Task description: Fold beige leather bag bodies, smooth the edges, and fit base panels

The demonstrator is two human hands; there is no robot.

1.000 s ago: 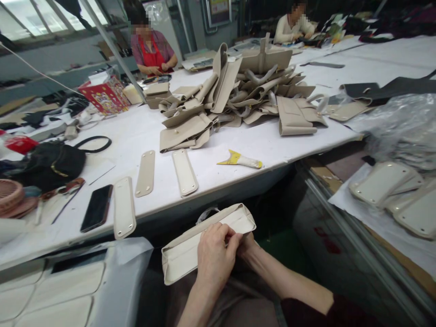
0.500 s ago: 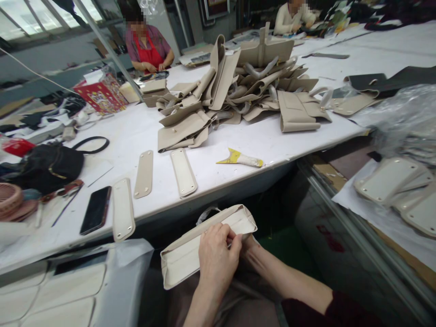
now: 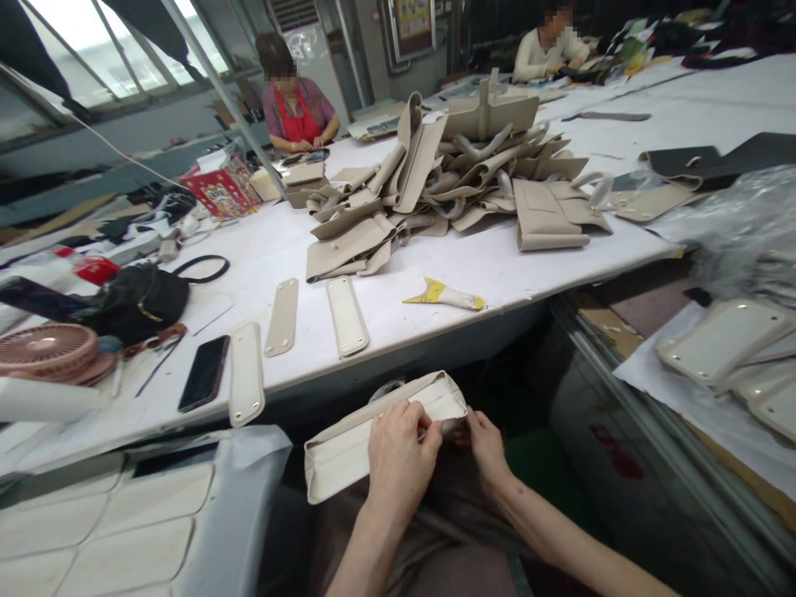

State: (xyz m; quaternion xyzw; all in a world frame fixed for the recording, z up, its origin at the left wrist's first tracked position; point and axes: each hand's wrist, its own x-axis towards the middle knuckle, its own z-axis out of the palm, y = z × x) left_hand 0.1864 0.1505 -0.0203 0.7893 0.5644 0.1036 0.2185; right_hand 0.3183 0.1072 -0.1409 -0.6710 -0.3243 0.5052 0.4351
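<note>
Over my lap is a beige bag (image 3: 339, 460), tilted, with its long pale side facing me and its right end higher. My left hand (image 3: 403, 452) is closed on its near long edge, fingers curled over the pale side. At the bag's right end, my right hand (image 3: 488, 448) pinches the corner edge between thumb and fingers; some of its fingertips are hidden behind the bag. A clear-wrapped handle (image 3: 386, 390) shows behind the bag's far edge. Beyond it on the table lie long beige panels with studs at their ends, one of them a white-faced panel (image 3: 348, 317).
A heap of beige bags (image 3: 429, 178) covers the table's middle. Near the edge lie a yellow-and-white tool (image 3: 443, 294) and a phone (image 3: 204, 373). Pale panels (image 3: 146, 497) lie at lower left; studded panels (image 3: 721, 336) are at right. Two people sit across the table.
My right hand has come out from beneath the bag to its right end. My left hand keeps its hold. The view has shifted, so the table things appear farther right.
</note>
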